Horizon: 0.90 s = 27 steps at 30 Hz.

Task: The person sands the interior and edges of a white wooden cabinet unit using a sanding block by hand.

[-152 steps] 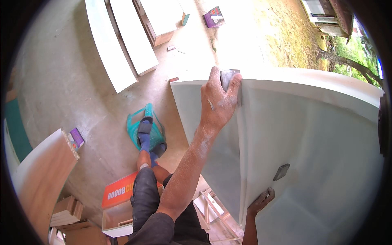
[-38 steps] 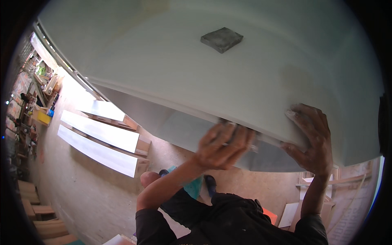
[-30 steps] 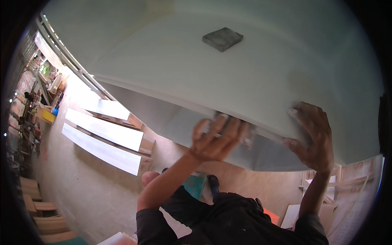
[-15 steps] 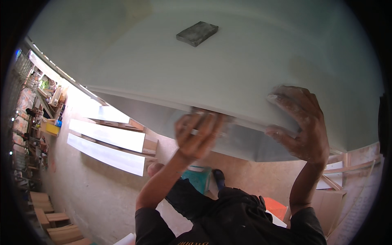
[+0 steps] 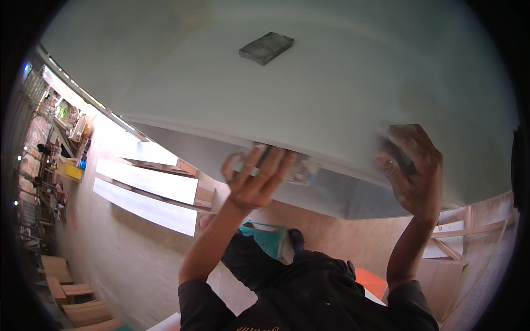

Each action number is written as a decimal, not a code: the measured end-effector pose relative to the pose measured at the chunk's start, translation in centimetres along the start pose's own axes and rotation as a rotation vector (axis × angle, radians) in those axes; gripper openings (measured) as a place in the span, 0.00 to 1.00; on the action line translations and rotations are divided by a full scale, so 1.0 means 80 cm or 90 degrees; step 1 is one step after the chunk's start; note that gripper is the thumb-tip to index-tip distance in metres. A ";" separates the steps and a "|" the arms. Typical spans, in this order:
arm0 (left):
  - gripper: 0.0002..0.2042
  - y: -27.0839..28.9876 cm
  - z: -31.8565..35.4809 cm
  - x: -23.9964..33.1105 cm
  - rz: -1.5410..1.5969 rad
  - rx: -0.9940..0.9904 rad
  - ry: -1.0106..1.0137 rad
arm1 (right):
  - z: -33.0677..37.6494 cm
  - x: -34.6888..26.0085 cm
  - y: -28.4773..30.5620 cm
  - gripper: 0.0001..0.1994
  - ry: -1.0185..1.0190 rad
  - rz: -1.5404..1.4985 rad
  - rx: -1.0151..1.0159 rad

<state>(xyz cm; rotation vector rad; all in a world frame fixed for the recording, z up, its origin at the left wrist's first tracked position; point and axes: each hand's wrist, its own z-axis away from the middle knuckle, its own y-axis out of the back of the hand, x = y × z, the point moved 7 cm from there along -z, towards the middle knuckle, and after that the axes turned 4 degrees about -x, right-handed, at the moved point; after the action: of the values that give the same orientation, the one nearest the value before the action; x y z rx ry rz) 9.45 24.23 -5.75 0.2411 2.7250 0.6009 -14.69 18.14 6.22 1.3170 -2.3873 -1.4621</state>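
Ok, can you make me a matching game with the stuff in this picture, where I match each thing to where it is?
Things:
1. grey block
2. left hand
3. right hand
4. white boards

Places:
A. down on the floor, far left
B. on the right part of the pale panel's front edge
C. lying on top of the pale panel
D. at the middle of the panel's front edge

Pairs: 1-C, 2-D, 3-B, 4-A

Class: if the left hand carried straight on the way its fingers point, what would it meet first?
The left hand points up at the front edge of the pale panel; its fingertips already seem to touch that edge, so it would likely meet the panel first.
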 end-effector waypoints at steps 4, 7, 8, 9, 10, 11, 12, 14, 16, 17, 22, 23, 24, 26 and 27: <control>0.21 0.010 0.022 -0.086 -0.036 -0.047 0.059 | -0.001 0.001 -0.005 0.18 0.011 -0.003 0.012; 0.21 0.014 0.022 -0.097 -0.006 -0.033 0.073 | -0.003 0.003 -0.008 0.18 0.015 0.014 0.009; 0.20 0.012 0.020 -0.089 0.021 -0.045 0.079 | -0.003 0.002 -0.009 0.18 0.021 0.017 0.008; 0.20 0.010 0.016 -0.073 0.045 -0.052 0.074 | -0.004 0.001 -0.007 0.18 0.031 0.010 0.017; 0.20 0.006 0.010 -0.055 0.068 -0.056 0.069 | -0.004 0.001 -0.008 0.18 0.025 0.010 0.013; 0.18 0.005 0.002 -0.031 0.088 -0.044 0.053 | -0.005 0.001 -0.007 0.19 0.023 -0.002 0.015; 0.15 0.004 -0.005 -0.006 0.113 -0.046 0.034 | -0.004 0.001 -0.006 0.19 0.025 -0.026 0.021; 0.13 -0.002 -0.025 0.046 0.120 -0.021 0.022 | -0.003 0.003 -0.002 0.17 0.021 -0.065 0.024; 0.11 -0.006 -0.046 0.093 0.143 0.021 0.021 | 0.002 0.004 0.008 0.16 0.036 -0.131 0.035; 0.11 -0.006 -0.057 0.120 0.155 0.035 0.008 | 0.007 0.004 0.017 0.15 0.054 -0.174 0.044; 0.07 -0.005 -0.111 0.243 0.249 0.087 -0.025 | 0.064 0.008 0.086 0.16 0.086 -0.203 0.115; 0.08 -0.006 -0.121 0.262 0.239 0.098 -0.032 | 0.080 0.010 0.101 0.15 0.097 -0.206 0.141; 0.08 -0.004 -0.130 0.282 0.235 0.108 -0.034 | 0.099 0.010 0.118 0.16 0.103 -0.220 0.161; 0.11 -0.001 -0.144 0.315 0.198 0.133 -0.031 | 0.134 0.015 0.149 0.17 0.102 -0.220 0.186; 0.12 -0.002 -0.148 0.327 0.213 0.122 -0.043 | 0.149 0.017 0.162 0.17 0.097 -0.210 0.192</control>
<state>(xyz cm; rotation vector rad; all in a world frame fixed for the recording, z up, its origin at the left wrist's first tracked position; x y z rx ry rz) -19.14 25.73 -3.30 0.7624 2.6952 0.4044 -28.97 28.12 8.82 1.8918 -2.4466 -1.0331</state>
